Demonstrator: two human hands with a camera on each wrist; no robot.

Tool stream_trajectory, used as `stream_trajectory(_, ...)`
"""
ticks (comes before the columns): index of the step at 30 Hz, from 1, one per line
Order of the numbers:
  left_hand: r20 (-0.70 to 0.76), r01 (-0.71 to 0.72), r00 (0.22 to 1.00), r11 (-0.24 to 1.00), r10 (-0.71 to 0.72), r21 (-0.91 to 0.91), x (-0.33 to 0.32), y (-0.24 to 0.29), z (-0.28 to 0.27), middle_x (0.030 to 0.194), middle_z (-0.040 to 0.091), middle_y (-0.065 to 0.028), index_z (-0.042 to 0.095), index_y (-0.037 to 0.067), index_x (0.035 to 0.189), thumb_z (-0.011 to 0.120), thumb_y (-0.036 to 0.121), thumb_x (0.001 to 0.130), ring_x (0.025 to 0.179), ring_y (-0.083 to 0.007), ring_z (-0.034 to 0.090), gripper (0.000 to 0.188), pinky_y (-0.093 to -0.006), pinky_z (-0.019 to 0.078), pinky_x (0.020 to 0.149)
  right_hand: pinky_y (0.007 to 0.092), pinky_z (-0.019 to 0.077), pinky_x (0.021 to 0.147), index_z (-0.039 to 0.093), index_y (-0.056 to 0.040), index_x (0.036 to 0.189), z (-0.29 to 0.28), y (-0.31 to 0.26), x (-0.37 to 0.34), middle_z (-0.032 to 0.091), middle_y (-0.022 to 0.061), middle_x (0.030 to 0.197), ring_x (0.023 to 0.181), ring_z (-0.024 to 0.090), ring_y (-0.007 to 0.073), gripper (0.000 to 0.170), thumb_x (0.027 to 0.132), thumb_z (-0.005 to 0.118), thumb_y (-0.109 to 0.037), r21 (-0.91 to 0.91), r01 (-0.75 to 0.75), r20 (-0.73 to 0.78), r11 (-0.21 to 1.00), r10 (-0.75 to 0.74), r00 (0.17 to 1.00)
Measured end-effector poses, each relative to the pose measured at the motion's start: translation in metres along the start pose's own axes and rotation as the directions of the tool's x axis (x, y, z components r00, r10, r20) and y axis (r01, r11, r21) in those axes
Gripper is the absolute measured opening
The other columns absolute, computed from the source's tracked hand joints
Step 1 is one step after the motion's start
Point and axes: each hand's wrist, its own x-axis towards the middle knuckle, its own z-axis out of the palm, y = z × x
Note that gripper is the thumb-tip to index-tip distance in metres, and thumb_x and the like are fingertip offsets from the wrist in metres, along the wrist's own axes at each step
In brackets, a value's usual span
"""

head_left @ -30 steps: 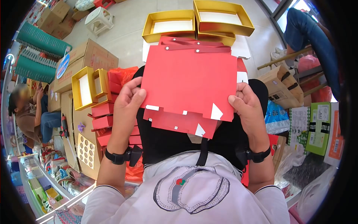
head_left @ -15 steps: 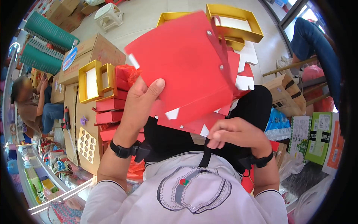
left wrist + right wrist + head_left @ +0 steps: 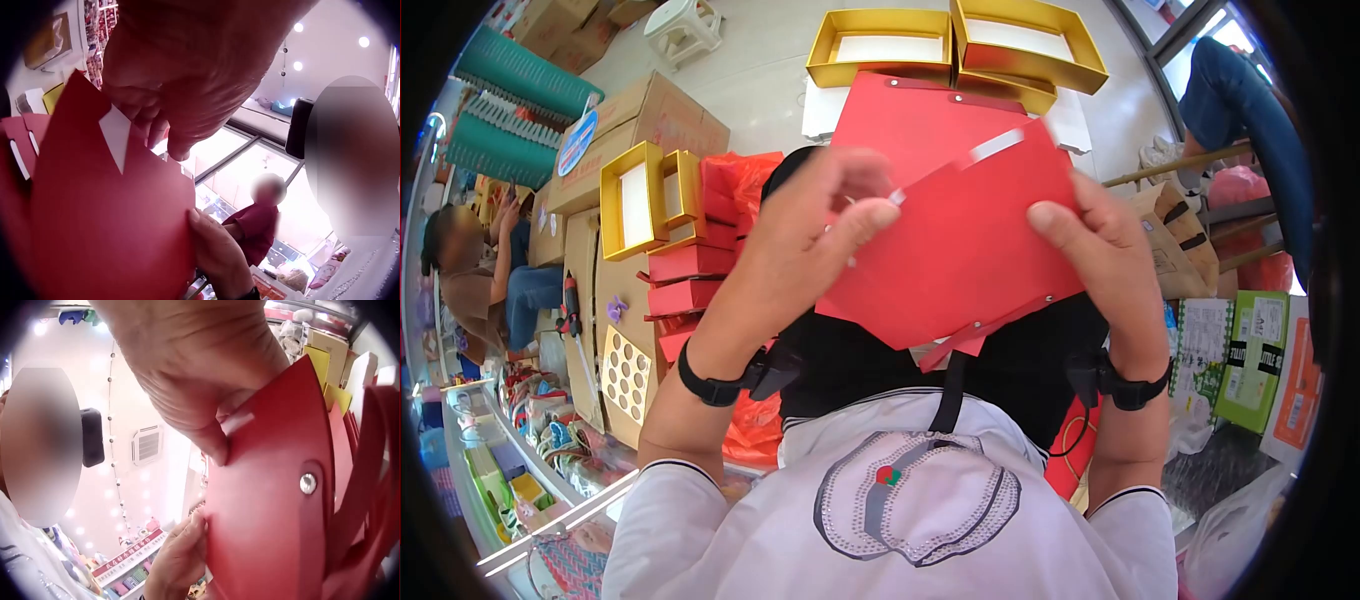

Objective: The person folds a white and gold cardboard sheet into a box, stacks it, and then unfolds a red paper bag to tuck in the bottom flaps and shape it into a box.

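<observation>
My right hand pinches one edge of a flat red cardboard box blank, thumb on its upper face. White tabs show along the far edge. A dark red strap, fixed with metal rivets, runs along its near edge; the right wrist view shows one rivet close up. At the left edge of the blank is my left hand, its thumb tip right at a small white tab and its blurred fingers apart from the thumb. Behind lies another red blank with a riveted strap.
Gold-rimmed boxes stand beyond the blanks. Smaller gold boxes and stacked red boxes are at left, near large cartons. A seated person's leg and a paper bag are at right.
A red blank held in both hands was lifted and tilted by the left hand while the right let go. Now the right hand holds it turned round, strap nearest me.
</observation>
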Motion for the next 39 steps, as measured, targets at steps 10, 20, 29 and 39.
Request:
stream_trajectory(10,-0.202,0.075,0.956,0.847,-0.210,-0.526,-0.021,-0.006,0.029,0.138,0.058,-0.0137,0.038,-0.003,0.150,0.070,0.033,0.103,0.124,-0.0179,0.057,0.067,-0.0343,0.0459,0.110,0.0275,0.0522,0.098,0.060,0.0030,0.139,0.012,0.014,-0.002,0.070,0.0064,0.124,0.111,0.066,0.0106,0.040,0.108,0.063,-0.023,0.357,0.157,-0.288,0.921,-0.052,0.956)
stream_trajectory(20,-0.002,0.195,0.976,0.883,-0.217,-0.427,-0.017,-0.008,-0.009,0.119,0.069,-0.0073,0.056,-0.002,0.135,0.069,0.027,0.104,0.108,-0.0116,0.064,0.045,-0.0294,0.0528,0.095,0.0292,0.0514,0.092,0.059,0.0019,0.132,-0.001,0.001,0.000,0.067,0.0087,0.114,0.107,0.064,0.0135,0.032,0.104,0.063,-0.012,-0.125,0.231,-0.363,0.965,-0.261,0.894)
stream_trajectory(29,0.134,0.138,0.985,0.966,-0.111,-0.218,-0.012,0.017,-0.003,0.109,0.066,-0.0019,0.059,0.001,0.131,0.066,0.026,0.106,0.098,-0.0079,0.060,0.036,-0.0262,0.0502,0.088,0.0249,0.0450,0.074,0.072,-0.0056,0.111,0.023,-0.023,0.023,0.055,0.0012,0.090,0.082,0.055,0.0118,0.019,0.093,0.074,-0.009,-0.449,0.415,0.145,0.791,-0.394,0.908)
stream_trajectory(39,0.097,0.055,0.994,0.990,-0.042,-0.129,-0.013,0.003,0.007,0.090,0.065,-0.0115,0.059,0.002,0.116,0.063,0.024,0.107,0.080,-0.0156,0.057,0.024,-0.0307,0.0510,0.077,0.0233,0.0408,0.062,0.069,-0.0051,0.105,0.016,-0.035,0.022,0.057,-0.0049,0.082,0.071,0.049,0.0028,0.016,0.096,0.075,-0.017,-0.338,-0.009,0.287,0.941,0.112,0.951)
